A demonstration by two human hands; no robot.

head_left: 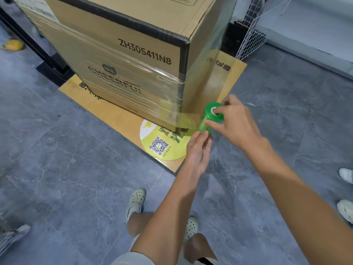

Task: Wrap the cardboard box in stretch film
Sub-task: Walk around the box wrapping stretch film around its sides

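Roll of stretch film (209, 114): right hand (235, 119) grip curled on top, left hand (196, 150) flat beneath; overpull risks tearing film (184, 121) at cardboard box (118, 60) corner

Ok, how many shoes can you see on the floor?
6: two pale clogs bottom centre, two white shoes at the right edge, a blurred grey one bottom left, a yellow one top left. Others may hide behind the box.
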